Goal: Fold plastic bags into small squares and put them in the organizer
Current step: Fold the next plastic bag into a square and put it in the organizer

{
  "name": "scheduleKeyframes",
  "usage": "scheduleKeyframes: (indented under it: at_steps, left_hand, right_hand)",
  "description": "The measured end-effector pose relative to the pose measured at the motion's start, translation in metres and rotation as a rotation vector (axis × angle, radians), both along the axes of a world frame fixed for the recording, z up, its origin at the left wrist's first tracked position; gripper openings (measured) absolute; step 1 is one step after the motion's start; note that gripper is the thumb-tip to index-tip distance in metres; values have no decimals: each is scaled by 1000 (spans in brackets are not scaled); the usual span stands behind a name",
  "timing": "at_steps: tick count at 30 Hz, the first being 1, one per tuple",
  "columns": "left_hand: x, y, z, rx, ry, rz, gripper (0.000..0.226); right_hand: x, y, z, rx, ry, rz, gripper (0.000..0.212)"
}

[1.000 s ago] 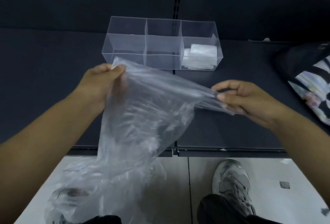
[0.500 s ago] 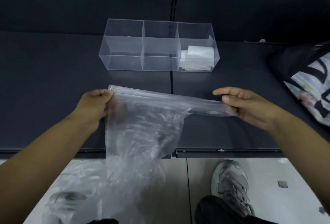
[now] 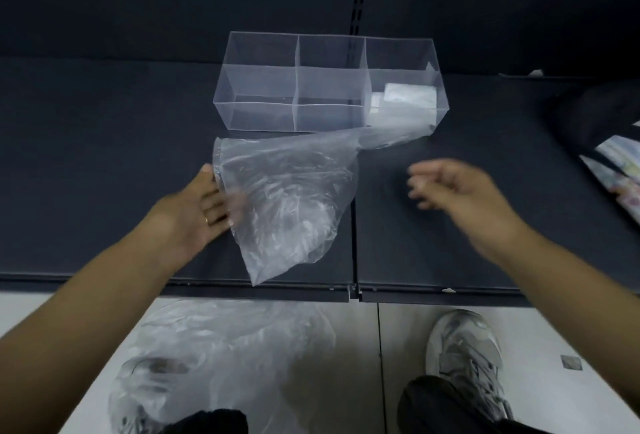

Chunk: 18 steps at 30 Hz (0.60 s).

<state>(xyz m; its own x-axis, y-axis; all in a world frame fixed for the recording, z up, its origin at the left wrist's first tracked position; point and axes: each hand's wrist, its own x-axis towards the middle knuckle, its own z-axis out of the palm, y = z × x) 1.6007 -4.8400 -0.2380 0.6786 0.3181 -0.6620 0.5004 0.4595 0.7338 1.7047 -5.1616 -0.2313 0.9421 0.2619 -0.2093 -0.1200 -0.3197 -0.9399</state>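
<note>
the clear plastic bag (image 3: 287, 198) lay spread and crumpled on the dark shelf (image 3: 104, 156), just in front of the organizer (image 3: 329, 84). its lower tip reached the shelf's front edge and its upper right corner stretched up against the organizer's front wall. the left hand (image 3: 204, 212) lay flat at the bag's left edge, fingers straight, their tips showing through the film; a ring sat on one finger. the right hand (image 3: 450, 188) hung above the shelf to the right of the bag, apart from it, blurred, fingers loosely curled around nothing. the two hands were well apart. the organizer was a clear box with three compartments in a row; the right one held folded white squares (image 3: 401, 101), while the other two showed nothing inside. a patterned bag (image 3: 616, 163) sat at the shelf's right end. below the shelf, a heap of loose plastic bags (image 3: 225, 347) lay on the pale floor (image 3: 554, 336) beside a grey shoe (image 3: 464, 354).
</note>
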Motion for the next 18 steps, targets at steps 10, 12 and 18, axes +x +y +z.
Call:
scheduleKeyframes:
  at_steps: [10,12,18]
  left_hand:
    - [-46,-52,-4,-196,84,-53,24]
    - [-39,-46,-3,-160,71,34,16]
    - [-19,-32,-10,118,84,193,12]
  right_hand:
    - [-44,77,1,312,446,438,27]
    - [-38,69,7,487,582,417,23]
    - [-12,23,12,352,408,315,14]
